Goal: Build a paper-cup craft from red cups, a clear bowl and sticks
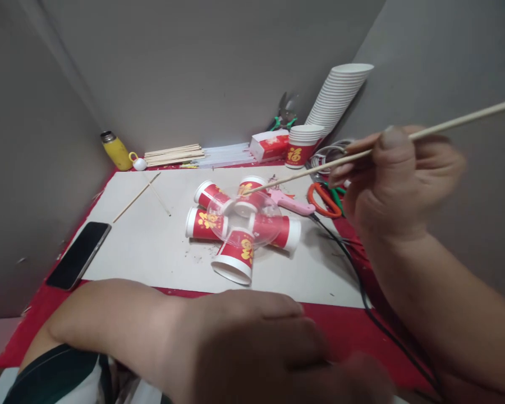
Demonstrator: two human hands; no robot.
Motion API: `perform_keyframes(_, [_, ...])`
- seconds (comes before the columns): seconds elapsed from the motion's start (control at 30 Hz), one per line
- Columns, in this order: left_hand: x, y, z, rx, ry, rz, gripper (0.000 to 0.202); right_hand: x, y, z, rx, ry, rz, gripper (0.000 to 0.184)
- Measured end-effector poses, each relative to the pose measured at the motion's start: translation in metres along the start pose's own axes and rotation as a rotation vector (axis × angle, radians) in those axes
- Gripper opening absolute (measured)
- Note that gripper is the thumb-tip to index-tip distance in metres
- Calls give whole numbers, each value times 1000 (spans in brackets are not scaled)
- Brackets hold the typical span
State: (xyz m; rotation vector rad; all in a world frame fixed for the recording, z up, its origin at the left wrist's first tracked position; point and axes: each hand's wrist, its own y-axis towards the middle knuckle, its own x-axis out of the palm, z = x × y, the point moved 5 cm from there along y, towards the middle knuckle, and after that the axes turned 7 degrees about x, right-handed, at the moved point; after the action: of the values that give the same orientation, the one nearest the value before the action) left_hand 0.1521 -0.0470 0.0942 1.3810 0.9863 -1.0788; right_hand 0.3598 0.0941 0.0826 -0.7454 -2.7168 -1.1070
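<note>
I see the right hand (398,182), its grip closed on a stick (320,169), which points over the cups (234,248) on the desk (345,325). The left hand (248,336) is blurred; its grip I cannot tell.

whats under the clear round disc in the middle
Through the clear disc you can see parts of five red-and-white paper cups, lying on their sides in a ring. The pale board directly beneath the cups is covered, so anything there can't be seen.
</note>
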Motion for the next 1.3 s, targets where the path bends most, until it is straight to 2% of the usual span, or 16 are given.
perform_keyframes(0.13, [-12, -16, -45, -169, -63, 251, 24, 0, -7, -5, -108, -62, 14, 23])
perform_keyframes(0.2, [-23, -34, -75, -222, -131, 459, 29, 1, -9, -6, -165, -104, -14, 21])
perform_keyframes(0.27, [-28, -63, -116, -490, -155, 716, 26, 3, -11, -1, -191, -114, -89, 20])
perform_keyframes(0.33, [-22, -92, -152, -705, -275, 925, 24, 6, -13, 10, -171, -135, -186, 21])
perform_keyframes(0.4, [-7, -116, -177, -881, -383, 1034, 28, 9, -14, 28, -93, -205, -277, 23])
perform_keyframes(0.43, [2, -125, -184, -968, -441, 1039, 30, 10, -14, 38, -35, -251, -317, 26])
perform_keyframes(0.5, [21, -139, -188, -1136, -558, 1019, 36, 12, -15, 59, 98, -321, -390, 32])
perform_keyframes(0.6, [47, -145, -174, -1292, -745, 1001, 45, 15, -18, 84, 248, -363, -489, 43])
perform_keyframes(0.67, [61, -142, -161, -1348, -870, 1007, 50, 18, -21, 93, 301, -372, -545, 48])
perform_keyframes(0.77, [76, -133, -149, -1334, -992, 1024, 57, 21, -25, 96, 363, -388, -595, 55])
perform_keyframes(0.93, [81, -132, -147, -1336, -933, 1000, 58, 23, -31, 92, 454, -396, -610, 62])
perform_keyframes(1.17, [83, -138, -152, -1324, -948, 1017, 57, 22, -36, 84, 502, -395, -587, 60])
perform_keyframes(1.3, [83, -137, -153, -1327, -968, 1066, 54, 25, -39, 77, 438, -325, -584, 54])
